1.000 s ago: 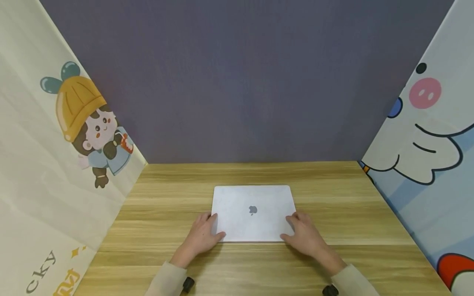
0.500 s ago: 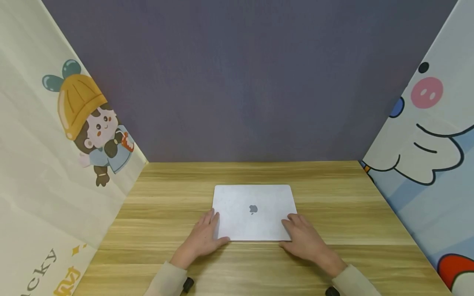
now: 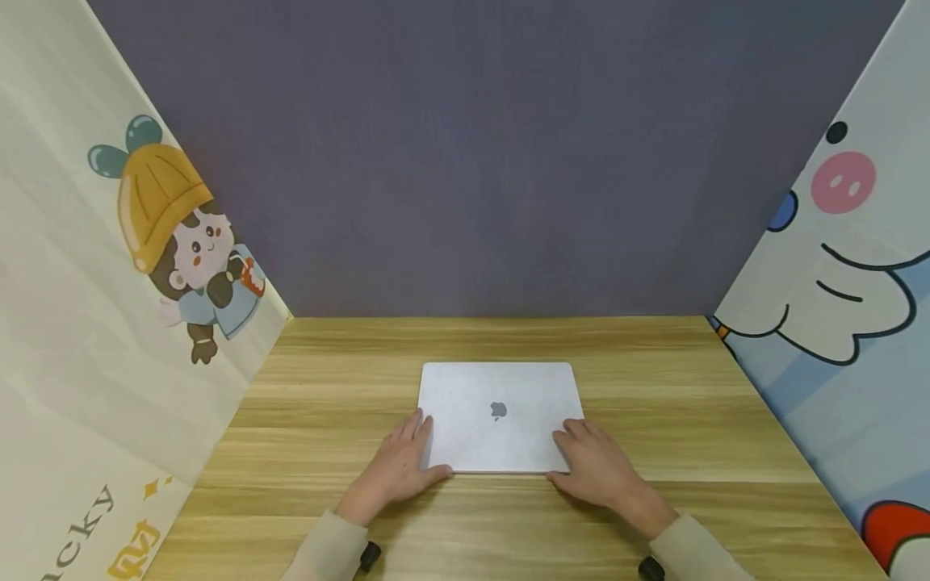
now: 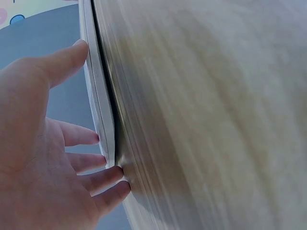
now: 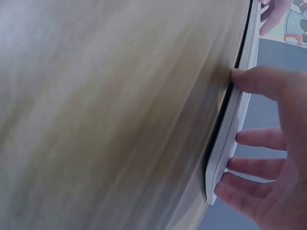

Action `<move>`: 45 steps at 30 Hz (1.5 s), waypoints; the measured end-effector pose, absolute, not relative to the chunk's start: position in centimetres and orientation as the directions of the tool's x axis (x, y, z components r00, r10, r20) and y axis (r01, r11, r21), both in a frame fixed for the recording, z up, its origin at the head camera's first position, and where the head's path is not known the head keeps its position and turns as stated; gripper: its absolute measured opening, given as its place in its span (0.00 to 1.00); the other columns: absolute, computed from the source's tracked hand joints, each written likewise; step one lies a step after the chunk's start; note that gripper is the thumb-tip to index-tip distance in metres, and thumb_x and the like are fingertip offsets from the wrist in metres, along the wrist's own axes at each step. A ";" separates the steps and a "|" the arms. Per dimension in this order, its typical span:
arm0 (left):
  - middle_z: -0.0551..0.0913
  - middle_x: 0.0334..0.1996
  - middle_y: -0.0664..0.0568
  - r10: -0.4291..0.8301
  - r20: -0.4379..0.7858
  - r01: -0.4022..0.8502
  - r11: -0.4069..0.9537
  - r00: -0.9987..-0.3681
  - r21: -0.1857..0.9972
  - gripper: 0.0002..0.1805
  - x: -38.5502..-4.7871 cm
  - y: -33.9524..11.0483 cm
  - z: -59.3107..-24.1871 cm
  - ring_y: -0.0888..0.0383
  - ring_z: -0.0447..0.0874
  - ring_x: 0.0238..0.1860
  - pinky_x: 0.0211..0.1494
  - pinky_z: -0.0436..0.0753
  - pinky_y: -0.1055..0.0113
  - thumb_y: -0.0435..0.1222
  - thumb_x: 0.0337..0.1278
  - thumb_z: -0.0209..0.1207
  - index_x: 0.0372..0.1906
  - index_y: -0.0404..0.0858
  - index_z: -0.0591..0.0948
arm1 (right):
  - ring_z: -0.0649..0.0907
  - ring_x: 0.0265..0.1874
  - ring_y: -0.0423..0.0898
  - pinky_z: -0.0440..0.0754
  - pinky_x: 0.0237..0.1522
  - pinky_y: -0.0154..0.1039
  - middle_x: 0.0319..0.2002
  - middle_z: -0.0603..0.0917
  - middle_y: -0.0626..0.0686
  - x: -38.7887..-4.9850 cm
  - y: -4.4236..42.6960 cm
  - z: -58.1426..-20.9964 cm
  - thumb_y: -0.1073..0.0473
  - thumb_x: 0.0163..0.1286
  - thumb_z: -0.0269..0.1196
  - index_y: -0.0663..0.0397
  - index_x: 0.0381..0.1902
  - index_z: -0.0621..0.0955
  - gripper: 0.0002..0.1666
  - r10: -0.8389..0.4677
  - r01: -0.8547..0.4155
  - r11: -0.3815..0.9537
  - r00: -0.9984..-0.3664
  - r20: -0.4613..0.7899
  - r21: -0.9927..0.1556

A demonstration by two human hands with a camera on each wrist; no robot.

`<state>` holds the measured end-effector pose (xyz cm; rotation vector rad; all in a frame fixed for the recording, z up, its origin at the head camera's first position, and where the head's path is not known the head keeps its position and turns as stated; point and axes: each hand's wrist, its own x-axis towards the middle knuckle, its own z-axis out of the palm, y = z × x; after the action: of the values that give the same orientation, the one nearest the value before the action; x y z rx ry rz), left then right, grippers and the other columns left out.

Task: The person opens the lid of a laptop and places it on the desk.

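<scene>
Left wrist cam first: left hand (image 4: 38,160) with fingers spread and nearly straight, tips against the rim of a closed laptop (image 4: 97,86), thumb on the front edge. Touching, not clamped. Decent light contact imo, but probably worth leveling pressure along the side to avoid twisting a corner. Thin dark gap under the edge; can't tell about any lift from here.

Right wrist cam: pretty much a mirror. Right hand (image 5: 293,143) also unclamped, fingers apart with tips on the edge, thumb low on the front near that dark gap. Best to match the other side's push and go easy around the lid seam.

Head cam: laptop lying flat mid-table, logo (image 3: 498,411) up, one hand at each near corner. If sliding, better to push evenly; if lifting, better to get fingertips underneath first. As for the table (image 3: 349,367), streaky wood grain running left to right, probably smooth enough for overshooting. Plain dark wall (image 3: 494,161) behind, cartoon panels on both sides: a yellow hat (image 3: 161,194) at left, a pink snout (image 3: 843,183) at right.
</scene>
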<state>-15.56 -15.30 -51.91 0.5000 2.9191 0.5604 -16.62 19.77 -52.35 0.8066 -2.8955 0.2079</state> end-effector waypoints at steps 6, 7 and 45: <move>0.55 0.77 0.28 0.343 -0.062 0.295 0.875 -0.937 0.385 0.52 -15.6 -15.3 -51.8 0.32 0.56 0.75 0.74 0.61 0.38 0.62 0.63 0.60 0.75 0.25 0.61 | 0.81 0.52 0.62 0.82 0.54 0.58 0.50 0.83 0.63 -17.0 19.8 -52.0 0.38 0.55 0.74 0.61 0.46 0.85 0.34 -0.512 -0.526 0.845 -0.848 0.138 -0.099; 0.55 0.77 0.29 0.342 -0.063 0.293 0.875 -0.938 0.384 0.52 -15.6 -15.3 -51.8 0.32 0.56 0.75 0.74 0.61 0.38 0.62 0.63 0.60 0.76 0.26 0.61 | 0.82 0.52 0.62 0.82 0.54 0.59 0.50 0.83 0.63 -17.1 19.8 -51.9 0.38 0.55 0.74 0.61 0.45 0.85 0.34 -0.514 -0.528 0.844 -0.847 0.136 -0.098; 0.53 0.77 0.30 0.333 -0.089 0.277 0.882 -0.939 0.381 0.53 -15.7 -15.3 -51.9 0.34 0.54 0.76 0.74 0.60 0.37 0.63 0.62 0.60 0.77 0.27 0.60 | 0.86 0.45 0.60 0.87 0.41 0.55 0.46 0.87 0.62 -16.2 19.5 -52.5 0.43 0.56 0.74 0.60 0.39 0.87 0.25 -0.509 -0.536 0.843 -0.824 0.249 -0.051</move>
<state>-15.69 -15.31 -51.86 0.4727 2.8989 0.5532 -16.23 19.53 -52.49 0.8041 -2.7953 0.1748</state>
